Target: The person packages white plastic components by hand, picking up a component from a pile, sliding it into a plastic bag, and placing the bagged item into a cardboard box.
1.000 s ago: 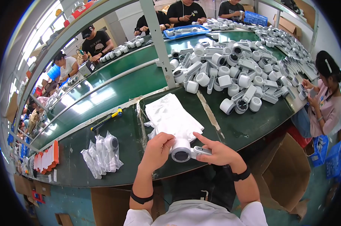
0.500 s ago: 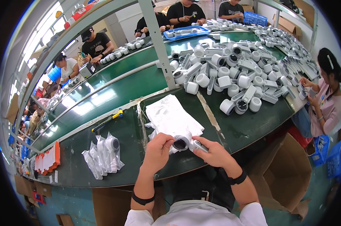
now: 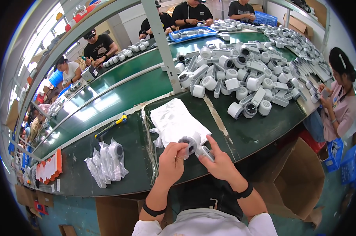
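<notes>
Over the near edge of the bench I hold a small white handheld appliance (image 3: 193, 145) with a round head, a dark round face and a grey-white handle. Around the head there appears to be a clear plastic bag (image 3: 184, 141), its edge pinched in my left hand (image 3: 172, 160). My right hand (image 3: 220, 163) grips the handle (image 3: 206, 153) between thumb and fingers, with the forefinger stretched out. Just beyond lies a stack of white plastic bags (image 3: 178, 120). To the left rest several bagged appliances (image 3: 107, 161) in a row.
A large heap of unbagged appliances (image 3: 237, 74) covers the bench's far right. A yellow-and-black hammer (image 3: 112, 125) and orange-edged cards (image 3: 50, 167) lie left. A metal post (image 3: 162, 47) rises mid-bench. A big cardboard box (image 3: 290, 181) stands right, near a seated co-worker (image 3: 341, 98).
The appliance has shifted slightly right and tilted, with film now showing around its head. My left hand has moved right against the head; my right forefinger has straightened.
</notes>
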`<state>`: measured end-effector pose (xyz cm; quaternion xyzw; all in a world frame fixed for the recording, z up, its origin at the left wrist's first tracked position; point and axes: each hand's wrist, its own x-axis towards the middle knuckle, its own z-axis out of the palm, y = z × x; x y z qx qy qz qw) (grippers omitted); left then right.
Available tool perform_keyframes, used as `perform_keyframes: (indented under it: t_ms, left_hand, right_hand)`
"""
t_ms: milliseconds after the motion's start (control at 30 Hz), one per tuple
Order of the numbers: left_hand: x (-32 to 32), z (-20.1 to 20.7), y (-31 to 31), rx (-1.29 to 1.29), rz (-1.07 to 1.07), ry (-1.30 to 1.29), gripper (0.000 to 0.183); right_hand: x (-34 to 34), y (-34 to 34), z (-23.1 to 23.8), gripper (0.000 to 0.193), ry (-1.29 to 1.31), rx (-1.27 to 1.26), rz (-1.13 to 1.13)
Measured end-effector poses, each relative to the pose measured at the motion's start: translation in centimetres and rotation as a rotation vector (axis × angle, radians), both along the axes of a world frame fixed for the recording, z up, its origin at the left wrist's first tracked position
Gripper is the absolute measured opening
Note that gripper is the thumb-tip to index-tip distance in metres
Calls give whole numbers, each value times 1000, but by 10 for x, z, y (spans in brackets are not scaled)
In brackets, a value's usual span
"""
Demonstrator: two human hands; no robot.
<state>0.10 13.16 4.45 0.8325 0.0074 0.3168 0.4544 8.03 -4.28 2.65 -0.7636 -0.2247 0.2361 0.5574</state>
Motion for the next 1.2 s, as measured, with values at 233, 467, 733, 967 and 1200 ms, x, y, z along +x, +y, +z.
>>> perform_keyframes:
  t_ms: [233, 467, 733, 967, 1200]
  left_hand:
    - [3, 6, -4, 152, 98, 53, 15]
    - [8, 13, -13, 339, 44, -62, 17]
    - [1, 6, -24, 429, -191, -116, 24]
    - [3, -17, -20, 107, -109, -128, 12]
    - [-7, -17, -44, -60, -398, 6, 15]
  right_hand:
    - [0, 0, 2, 77, -323, -197, 43]
    - [0, 2, 10, 78, -478, -234, 79]
    - [10, 4, -16, 59, -235, 43, -67]
    - [3, 8, -3, 33, 328, 418, -109]
    - [5, 14, -35, 29, 134, 440, -259]
